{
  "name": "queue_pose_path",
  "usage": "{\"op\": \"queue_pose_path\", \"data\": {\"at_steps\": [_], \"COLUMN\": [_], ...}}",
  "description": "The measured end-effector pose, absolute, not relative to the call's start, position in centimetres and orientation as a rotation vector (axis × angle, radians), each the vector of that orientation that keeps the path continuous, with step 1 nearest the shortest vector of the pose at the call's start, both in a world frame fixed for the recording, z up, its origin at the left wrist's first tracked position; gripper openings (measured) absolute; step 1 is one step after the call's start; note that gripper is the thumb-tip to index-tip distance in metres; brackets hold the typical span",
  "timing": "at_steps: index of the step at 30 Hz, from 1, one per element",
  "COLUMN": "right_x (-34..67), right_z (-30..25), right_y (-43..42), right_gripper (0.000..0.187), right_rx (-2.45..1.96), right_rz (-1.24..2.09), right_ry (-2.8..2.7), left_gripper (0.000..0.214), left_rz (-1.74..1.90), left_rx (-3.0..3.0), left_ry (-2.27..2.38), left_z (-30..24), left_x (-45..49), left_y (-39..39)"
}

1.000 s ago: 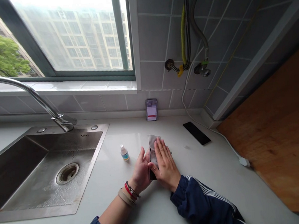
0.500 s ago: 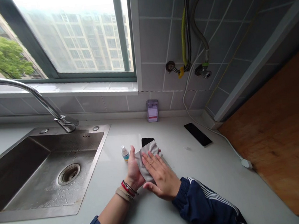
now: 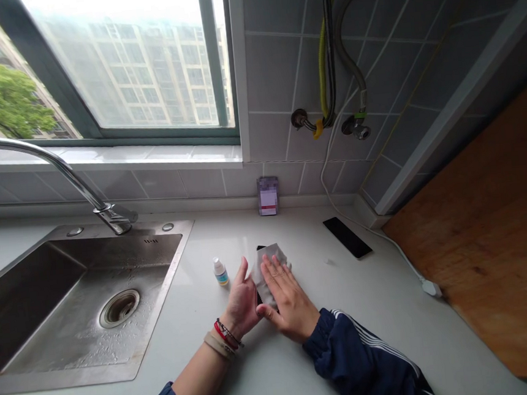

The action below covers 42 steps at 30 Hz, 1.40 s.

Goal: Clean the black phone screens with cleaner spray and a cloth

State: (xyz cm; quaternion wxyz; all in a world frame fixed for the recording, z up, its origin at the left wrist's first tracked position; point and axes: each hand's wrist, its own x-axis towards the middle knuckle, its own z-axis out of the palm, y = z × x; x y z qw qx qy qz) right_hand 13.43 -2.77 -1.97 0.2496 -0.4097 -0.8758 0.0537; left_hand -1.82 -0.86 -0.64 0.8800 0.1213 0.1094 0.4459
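Note:
A black phone (image 3: pixel 261 247) lies in my left hand (image 3: pixel 241 304), whose thumb points up beside its left edge. Over the phone's face spreads a thin grey cloth (image 3: pixel 266 286), so only dark slivers at its top and lower left show. My right hand (image 3: pixel 290 299) presses the cloth against the phone, with its fingers nearly straight and its thumb near my left palm. The left fingers under the phone are mostly hidden. Just left of my left thumb stands a small white-capped bottle (image 3: pixel 221 272) with a blue and yellow label.
To the left is a steel sink (image 3: pixel 140 340) with a curved faucet (image 3: pixel 78 183). A second black phone (image 3: pixel 347 237) lies on the right of the white counter (image 3: pixel 370 311). A purple packet (image 3: pixel 268 197) leans on the wall. A white cable (image 3: pixel 404 250) ends in a plug at right.
My right hand and the cloth have slid slightly up and right over the phone. More of the cloth's left side has drawn away from my left palm, baring the phone's lower left edge.

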Motion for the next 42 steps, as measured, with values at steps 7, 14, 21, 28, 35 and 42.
{"op": "queue_pose_path", "data": {"at_steps": [7, 14, 21, 28, 35, 42], "right_x": [13.0, 13.7, 13.0, 13.0, 13.4, 13.9], "right_z": [-1.8, -1.5, -1.3, -0.3, -1.7, -1.4], "right_y": [-3.2, -2.0, -3.1, -4.2, -2.4, -1.6], "right_gripper": [0.085, 0.076, 0.086, 0.089, 0.083, 0.083], "right_rx": [-1.034, -1.202, -0.985, -0.834, -1.182, -1.162], "right_rz": [0.131, 0.09, 0.19, 0.258, 0.163, 0.238], "right_ry": [-2.416, -2.216, -2.451, -2.567, -2.312, -2.309], "left_gripper": [0.078, 0.067, 0.073, 0.08, 0.074, 0.068], "left_rz": [0.955, 0.842, 0.98, 1.045, 0.962, 1.031], "left_rx": [0.269, 0.381, 0.2, 0.152, 0.25, 0.231], "left_ry": [0.245, 0.14, 0.292, 0.377, 0.174, 0.195], "left_z": [-0.5, 0.8, 0.1, 0.5, 0.1, -0.4], "left_x": [-1.9, -0.2, -1.6, -2.9, -1.7, -1.3], "left_y": [-0.9, -2.1, -1.3, -0.8, -1.3, -1.4]}}
